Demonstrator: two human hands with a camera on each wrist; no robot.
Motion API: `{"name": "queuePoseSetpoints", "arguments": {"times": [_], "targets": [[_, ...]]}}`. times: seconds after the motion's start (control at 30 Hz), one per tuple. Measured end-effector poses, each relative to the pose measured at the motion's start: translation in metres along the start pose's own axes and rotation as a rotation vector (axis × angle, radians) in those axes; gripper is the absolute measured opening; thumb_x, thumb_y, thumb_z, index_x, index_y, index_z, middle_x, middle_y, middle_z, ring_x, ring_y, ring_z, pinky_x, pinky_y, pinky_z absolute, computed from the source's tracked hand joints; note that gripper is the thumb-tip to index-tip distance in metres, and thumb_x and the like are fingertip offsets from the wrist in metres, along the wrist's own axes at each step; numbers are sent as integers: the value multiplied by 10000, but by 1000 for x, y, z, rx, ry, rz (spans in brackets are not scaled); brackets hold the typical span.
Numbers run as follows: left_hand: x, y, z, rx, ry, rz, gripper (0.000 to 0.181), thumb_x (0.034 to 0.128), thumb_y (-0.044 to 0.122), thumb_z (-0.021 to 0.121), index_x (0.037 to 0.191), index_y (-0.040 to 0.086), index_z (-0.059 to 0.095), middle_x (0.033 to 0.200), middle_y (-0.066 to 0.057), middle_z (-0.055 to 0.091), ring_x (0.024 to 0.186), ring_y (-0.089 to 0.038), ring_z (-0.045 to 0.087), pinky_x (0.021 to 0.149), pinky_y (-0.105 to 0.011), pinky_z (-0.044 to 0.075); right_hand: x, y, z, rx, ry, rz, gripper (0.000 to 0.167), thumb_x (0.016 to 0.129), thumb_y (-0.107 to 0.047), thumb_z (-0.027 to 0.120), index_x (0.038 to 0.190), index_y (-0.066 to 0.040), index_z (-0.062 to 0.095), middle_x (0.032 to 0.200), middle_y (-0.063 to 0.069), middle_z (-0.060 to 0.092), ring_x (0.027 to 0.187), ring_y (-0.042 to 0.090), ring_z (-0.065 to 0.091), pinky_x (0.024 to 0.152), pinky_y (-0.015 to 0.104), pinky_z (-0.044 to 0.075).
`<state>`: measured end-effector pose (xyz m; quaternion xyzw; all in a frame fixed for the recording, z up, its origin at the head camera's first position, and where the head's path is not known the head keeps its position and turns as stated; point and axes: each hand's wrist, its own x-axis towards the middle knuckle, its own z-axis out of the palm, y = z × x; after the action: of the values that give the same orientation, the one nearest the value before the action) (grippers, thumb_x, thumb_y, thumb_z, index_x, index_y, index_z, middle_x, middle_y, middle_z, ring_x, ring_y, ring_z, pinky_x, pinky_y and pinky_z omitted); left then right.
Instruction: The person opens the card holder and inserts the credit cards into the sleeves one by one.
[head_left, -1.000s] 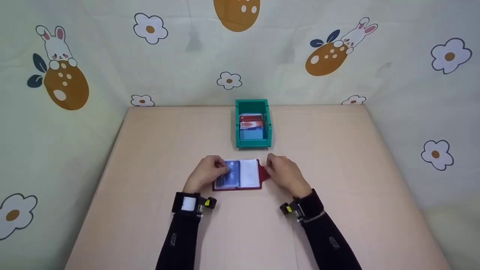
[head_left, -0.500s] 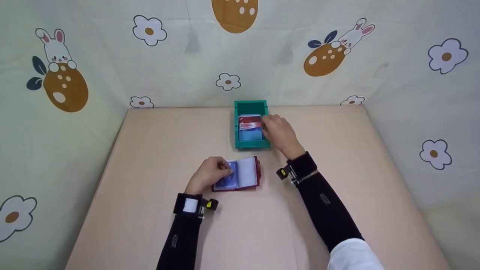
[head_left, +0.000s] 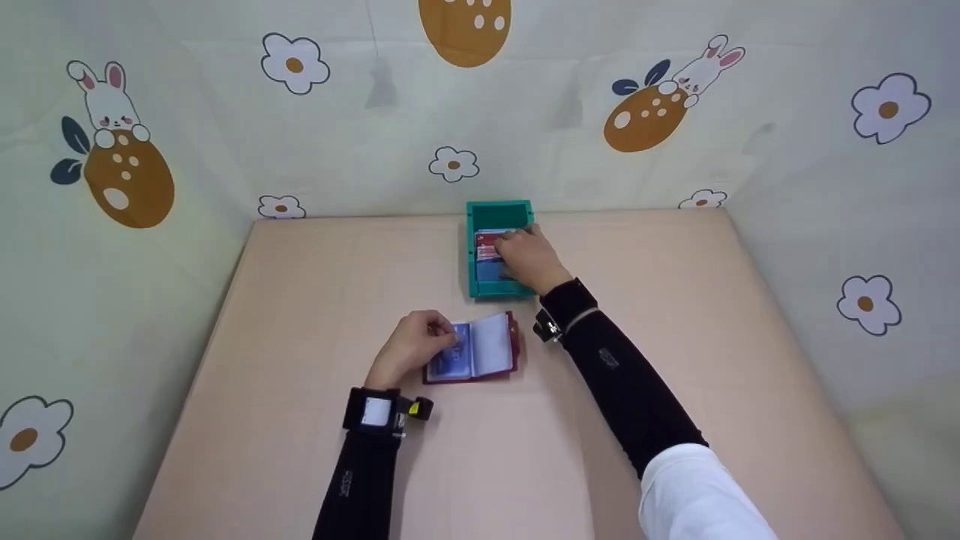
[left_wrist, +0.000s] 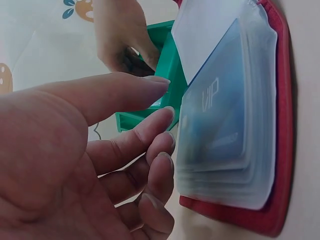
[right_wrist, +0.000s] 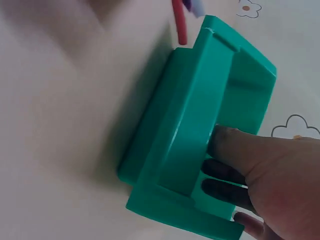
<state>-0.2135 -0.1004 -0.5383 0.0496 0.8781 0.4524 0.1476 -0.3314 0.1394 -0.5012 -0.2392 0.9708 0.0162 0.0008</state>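
All fingers of the left hand (head_left: 411,346) curl loosely, thumb and forefinger apart, nothing visibly held, beside the open red card holder (head_left: 491,346) on the table (head_left: 322,300); contact is unclear. The right hand (head_left: 531,257) dips into the green bin (head_left: 495,289); whether its hidden fingertips pinch any cards (head_left: 486,253) I cannot tell. Stacked flat, these could slip or come up doubled; unpinned, the holder's tilted page could flop shut.
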Motion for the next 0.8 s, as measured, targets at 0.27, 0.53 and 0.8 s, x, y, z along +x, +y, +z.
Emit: {"name": "queuePoseSetpoints", "arguments": {"times": [0.27,0.53,0.8], "targets": [[-2,-1,2,-3,14,-3,113,973,167,771,1028,70,755,924,-45,689,822,-156,604,708,-256,476,1,-5,8,10,-30,31,386,975,-251,822,1276,-28,731,1359,185,753,1337,381,680,1310,637,301],[-2,1,4,-6,7,-14,143,986,175,766,1083,69,761,956,-58,685,851,-174,603,724,-266,478,3,-2,6,56,-60,70,238,988,-192,798,1173,-47,762,1284,170,770,1294,401,673,1336,667,220],[0,3,4,-2,4,1,161,985,187,775,1083,59,763,959,-63,706,838,-163,606,715,-259,475,-3,9,-11,210,1,33,174,973,-207,824,1006,-45,770,985,124,801,1058,350,716,1307,693,218]]}}
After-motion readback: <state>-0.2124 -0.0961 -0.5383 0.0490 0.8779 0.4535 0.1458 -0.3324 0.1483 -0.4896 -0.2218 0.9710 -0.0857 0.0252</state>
